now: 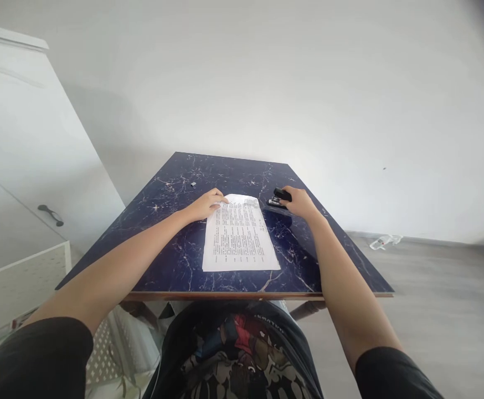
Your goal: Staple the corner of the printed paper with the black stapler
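L hand (pixel 211 205) at upper L of paper (pixel 242 238), fingers touching it; can't tell if L grip pinches or only presses. Paper lies flat, printed side up, approx. ctr. of dark blue veined surface (pixel 171 249), w/ small grey patch nr. its top R corner; sheet count can't be told. R hand (pixel 302 203) to R of paper, R grip clamped on black stapler (pixel 282 194); upper arm raised off base, silver part visible btwn. Stapler just beside paper's upper R corner, apart from it; contact w/ surface unclear. Small silver pc. (pixel 192 184) on surface beyond L hand, well apart from stapler. White cabinet (pixel 30 138) at L, dark handle (pixel 51 215). Crumpled clear plastic (pixel 385 241) on floor (pixel 445 299) at R, nr. wall (pixel 308 83).
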`<action>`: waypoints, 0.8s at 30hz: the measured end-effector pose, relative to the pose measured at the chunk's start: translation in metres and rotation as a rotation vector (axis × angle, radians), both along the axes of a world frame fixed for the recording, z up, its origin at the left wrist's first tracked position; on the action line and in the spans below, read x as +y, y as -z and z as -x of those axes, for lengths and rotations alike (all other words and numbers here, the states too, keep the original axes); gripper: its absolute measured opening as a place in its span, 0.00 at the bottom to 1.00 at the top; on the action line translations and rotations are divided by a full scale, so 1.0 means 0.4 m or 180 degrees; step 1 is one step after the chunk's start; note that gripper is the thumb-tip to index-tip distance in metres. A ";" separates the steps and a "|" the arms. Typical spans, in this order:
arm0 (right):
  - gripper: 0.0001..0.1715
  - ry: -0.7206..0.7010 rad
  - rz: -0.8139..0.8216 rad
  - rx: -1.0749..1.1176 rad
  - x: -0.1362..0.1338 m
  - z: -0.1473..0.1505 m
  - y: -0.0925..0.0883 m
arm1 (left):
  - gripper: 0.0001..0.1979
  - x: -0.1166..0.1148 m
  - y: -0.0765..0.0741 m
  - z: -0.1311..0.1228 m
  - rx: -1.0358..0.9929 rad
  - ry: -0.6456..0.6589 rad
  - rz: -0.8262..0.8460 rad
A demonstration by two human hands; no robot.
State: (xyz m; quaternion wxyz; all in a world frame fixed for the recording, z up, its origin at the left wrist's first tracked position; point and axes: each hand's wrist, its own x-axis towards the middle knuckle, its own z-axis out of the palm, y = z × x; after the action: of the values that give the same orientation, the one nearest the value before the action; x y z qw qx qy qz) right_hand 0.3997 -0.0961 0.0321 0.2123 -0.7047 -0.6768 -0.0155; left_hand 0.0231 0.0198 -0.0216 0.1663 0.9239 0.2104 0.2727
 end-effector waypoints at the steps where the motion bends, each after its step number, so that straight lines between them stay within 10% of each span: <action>1: 0.20 -0.0095 0.0095 -0.0035 0.003 -0.003 0.009 | 0.18 -0.002 -0.002 -0.001 -0.0022 0.0031 -0.0028; 24: 0.20 -0.0838 0.0022 0.0389 0.029 0.072 0.057 | 0.15 -0.019 -0.026 -0.009 -0.0642 -0.0225 0.0168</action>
State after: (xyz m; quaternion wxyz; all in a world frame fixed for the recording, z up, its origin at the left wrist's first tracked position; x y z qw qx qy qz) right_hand 0.3708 -0.0845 0.0092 0.2509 -0.6102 -0.7493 0.0578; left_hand 0.0268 0.0123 -0.0112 0.2012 0.8791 0.2322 0.3644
